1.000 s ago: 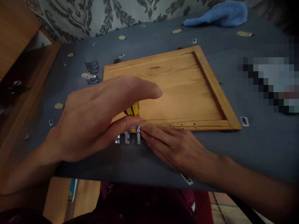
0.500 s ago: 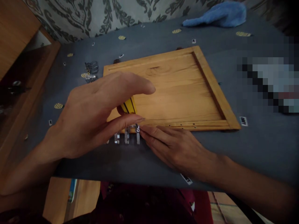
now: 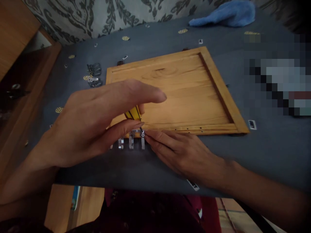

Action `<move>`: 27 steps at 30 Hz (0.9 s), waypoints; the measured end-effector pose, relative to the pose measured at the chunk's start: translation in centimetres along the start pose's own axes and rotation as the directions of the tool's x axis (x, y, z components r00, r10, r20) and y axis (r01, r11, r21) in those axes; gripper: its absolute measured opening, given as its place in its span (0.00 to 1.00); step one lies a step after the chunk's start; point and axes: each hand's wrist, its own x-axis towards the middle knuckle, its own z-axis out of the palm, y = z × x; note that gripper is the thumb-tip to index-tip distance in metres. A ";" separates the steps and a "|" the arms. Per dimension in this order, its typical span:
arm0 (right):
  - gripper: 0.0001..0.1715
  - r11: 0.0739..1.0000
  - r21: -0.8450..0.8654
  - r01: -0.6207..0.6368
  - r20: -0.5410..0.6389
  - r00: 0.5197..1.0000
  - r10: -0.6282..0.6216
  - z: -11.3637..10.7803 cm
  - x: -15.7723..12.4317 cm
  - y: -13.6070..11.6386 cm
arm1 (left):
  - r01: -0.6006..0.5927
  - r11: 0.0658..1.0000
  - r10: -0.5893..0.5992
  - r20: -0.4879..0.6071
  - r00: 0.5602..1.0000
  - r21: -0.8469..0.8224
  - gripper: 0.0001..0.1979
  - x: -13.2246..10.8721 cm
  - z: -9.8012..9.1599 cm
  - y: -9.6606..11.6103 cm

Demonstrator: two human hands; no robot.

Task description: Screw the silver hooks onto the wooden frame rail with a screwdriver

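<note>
A framed wooden panel (image 3: 179, 94) lies on the grey patterned tablecloth. Along its near edge sit several metal clips (image 3: 131, 141), the rightmost with a screw in it. My left hand (image 3: 97, 116) is wrapped round a yellow and black screwdriver (image 3: 133, 113), its index finger stretched out over the panel. The screwdriver's dark shaft points down at the screw. On the right of that clip, my right hand (image 3: 177, 152) rests against the panel's near edge with fingers pressed together at the clip; what they pinch, if anything, is hidden.
Loose metal clips (image 3: 94, 69) lie beyond my left hand. A blue cloth (image 3: 225, 14) is at the back right. A pixelated object (image 3: 284, 84) lies at the right. Wooden furniture (image 3: 17, 38) stands at the left.
The screwdriver has tilted and shifted slightly, and its shaft now shows at the screw. My left index fingertip has moved a little right and nearer. My right hand has barely moved.
</note>
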 end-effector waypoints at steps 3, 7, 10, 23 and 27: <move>0.15 1.000 -0.001 -0.008 0.003 1.000 0.008 -0.2 0.1 0.0 | 0.005 0.991 -0.009 0.032 0.999 0.133 0.16 0.1 0.1 0.2; 0.15 1.000 0.008 -0.009 -0.004 1.000 0.009 -0.1 0.0 0.0 | 0.006 0.980 -0.005 -0.006 1.000 0.197 0.16 0.0 0.2 0.5; 0.16 1.000 0.007 -0.014 -0.019 1.000 0.014 0.1 0.0 0.0 | 0.024 0.984 -0.020 -0.023 1.000 0.176 0.15 -0.2 0.1 0.7; 0.15 1.000 -0.006 -0.021 -0.031 0.999 0.021 0.3 0.0 -0.1 | -0.048 0.998 0.053 0.102 0.993 -0.043 0.19 0.1 -0.1 0.4; 0.16 1.000 0.019 -0.019 -0.019 1.000 0.019 0.2 0.0 -0.1 | -0.023 0.976 0.028 0.020 0.999 -0.217 0.19 0.4 0.5 1.1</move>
